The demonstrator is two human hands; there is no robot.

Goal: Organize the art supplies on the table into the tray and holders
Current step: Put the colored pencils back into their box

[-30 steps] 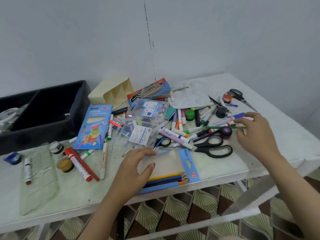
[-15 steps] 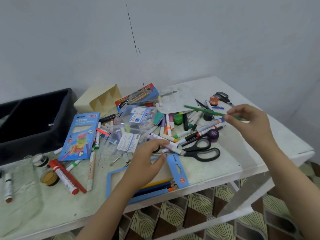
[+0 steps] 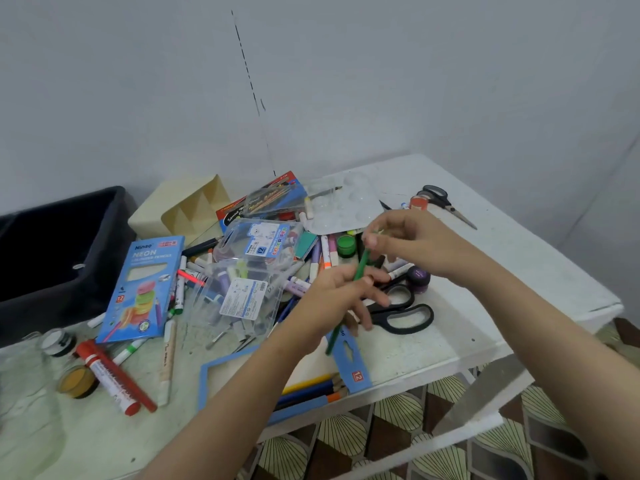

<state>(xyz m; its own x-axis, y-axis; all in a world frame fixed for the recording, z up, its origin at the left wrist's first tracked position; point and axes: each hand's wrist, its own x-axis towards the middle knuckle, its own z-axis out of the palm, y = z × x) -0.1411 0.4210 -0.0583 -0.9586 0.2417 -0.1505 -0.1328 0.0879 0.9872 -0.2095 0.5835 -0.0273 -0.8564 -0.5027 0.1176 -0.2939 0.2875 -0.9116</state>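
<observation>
Swung from lying level over the heap to standing steep, the green pencil [image 3: 361, 268] is now between both hands, and my left hand [image 3: 332, 299] has come up off the blue pencil box [image 3: 207, 372] to meet it. That left hand wraps the shaft about its middle, while my right hand [image 3: 415, 240] pinches the upper end between thumb and fingertips; motion blur keeps me from reading the exact finger placement. The pencil is in the air, clear of the worktop [image 3: 485, 271], its lower tip hanging over the box's open flap [image 3: 349, 355].

I judge this to be a hand-over. The left hand sits nearer the box, where yellow, blue and orange pencils [image 3: 311, 388] already lie in a row, so passing the stray across lets it slide in beside its set, tip aimed down toward the opening.

Black scissors [image 3: 401, 315] lie just right of the hands, handles toward me. Behind them markers [image 3: 324, 247], a green paint pot [image 3: 346, 244] and a purple pot [image 3: 419, 275] are heaped together. Further left are clear plastic cases [image 3: 242, 292], a neon pencil packet [image 3: 145, 285] and a red marker [image 3: 110, 379]. The cream holder [image 3: 187, 209] and the black tray [image 3: 62, 258] wait at the far left, so most of the sorting remains.
</observation>
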